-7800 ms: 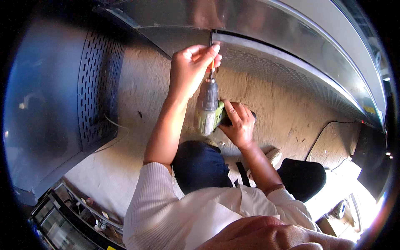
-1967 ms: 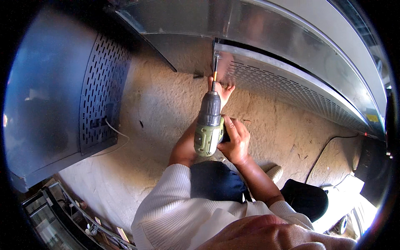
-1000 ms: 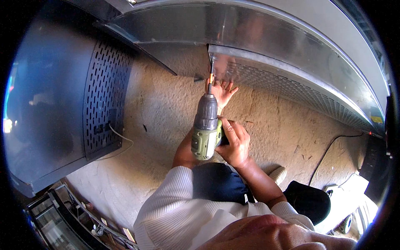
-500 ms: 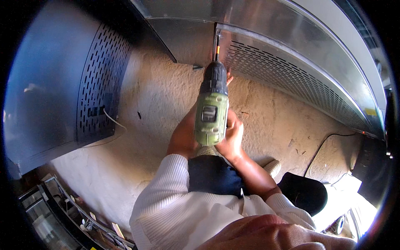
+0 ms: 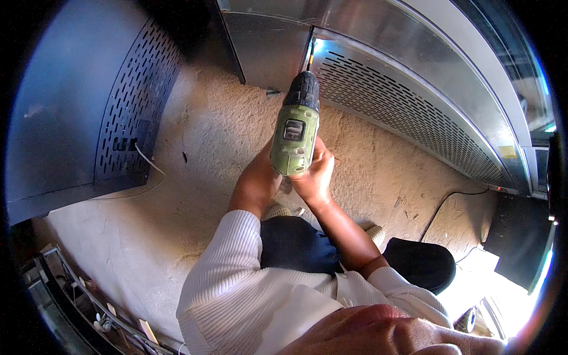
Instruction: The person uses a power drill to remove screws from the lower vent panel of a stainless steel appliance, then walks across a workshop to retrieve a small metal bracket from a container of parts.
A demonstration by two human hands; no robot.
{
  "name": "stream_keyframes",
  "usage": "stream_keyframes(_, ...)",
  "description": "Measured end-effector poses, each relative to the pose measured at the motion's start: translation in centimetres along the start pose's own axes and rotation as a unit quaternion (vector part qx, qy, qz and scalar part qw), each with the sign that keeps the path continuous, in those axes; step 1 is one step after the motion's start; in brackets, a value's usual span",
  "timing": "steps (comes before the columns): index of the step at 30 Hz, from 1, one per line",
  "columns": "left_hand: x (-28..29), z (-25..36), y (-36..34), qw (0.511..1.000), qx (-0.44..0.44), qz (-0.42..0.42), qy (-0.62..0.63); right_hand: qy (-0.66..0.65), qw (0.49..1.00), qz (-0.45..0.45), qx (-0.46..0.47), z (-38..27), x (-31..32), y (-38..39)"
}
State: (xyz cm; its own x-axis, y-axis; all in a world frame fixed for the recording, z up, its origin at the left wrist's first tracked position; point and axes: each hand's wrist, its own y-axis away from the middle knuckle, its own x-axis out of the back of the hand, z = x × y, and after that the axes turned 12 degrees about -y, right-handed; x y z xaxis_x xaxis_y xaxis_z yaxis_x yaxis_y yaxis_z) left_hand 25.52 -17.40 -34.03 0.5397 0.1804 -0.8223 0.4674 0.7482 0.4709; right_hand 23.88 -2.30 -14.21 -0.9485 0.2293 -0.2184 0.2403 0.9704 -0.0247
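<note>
A green and black cordless drill (image 5: 296, 130) points away from me, its long bit (image 5: 310, 56) reaching the upper left corner of a perforated metal panel (image 5: 378, 97). A bright bluish-white spot shines on the panel by the bit's tip. My right hand (image 5: 315, 168) is closed around the drill's lower part, below its rear end. On the other side, my left hand (image 5: 260, 168) comes in under the drill and grips it from below. The drill body hides most of the left hand's fingers.
A dark cabinet (image 5: 59, 118) with a slotted side and a white cord (image 5: 152, 163) stands at left. Rough floor (image 5: 201, 142) lies between. A black cable (image 5: 444, 207) runs at right, near a dark box (image 5: 518, 236). Clutter and a metal frame (image 5: 77, 284) sit lower left.
The drill and both hands have shifted slightly up in the picture. The bright light at the bit's tip has come on. Fingertips seen beside the chuck before are now out of sight.
</note>
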Motion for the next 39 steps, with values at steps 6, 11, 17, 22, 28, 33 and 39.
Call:
stream_keyframes(6, -1.6, -1.0, -1.2, 1.0, -0.006, 0.01, -0.024, 0.007, 1.0, 0.01, 0.016, 0.4, 0.5, -0.2)
stream_keyframes(11, -1.3, -1.4, -2.5, 0.998, -0.029, 0.022, -0.049, 0.034, 0.999, 0.011, 0.041, 0.6, 0.3, -0.2)
stream_keyframes(17, -1.4, -1.9, -5.0, 0.997, -0.059, 0.03, -0.051, 0.068, 0.996, 0.026, 0.059, 1.1, 0.1, -0.2)
stream_keyframes(22, -1.5, -2.7, -5.7, 0.997, -0.046, 0.032, -0.052, 0.08, 0.993, 0.043, 0.071, 1.3, 0.2, -0.1)
stream_keyframes(28, -1.1, -2.1, -5.4, 0.996, -0.022, 0.031, -0.078, 0.1, 0.994, 0.019, 0.042, 1.8, 0.9, -0.2)
stream_keyframes(33, -0.9, -1.9, -5.1, 0.993, -0.026, 0.066, -0.089, 0.115, 0.989, 0.014, 0.092, 1.8, 0.7, -0.6)
stream_keyframes(39, -2.9, -2.6, -2.8, 0.988, -0.061, 0.119, -0.082, 0.1, 0.985, 0.055, 0.129, 1.3, -0.1, -0.6)
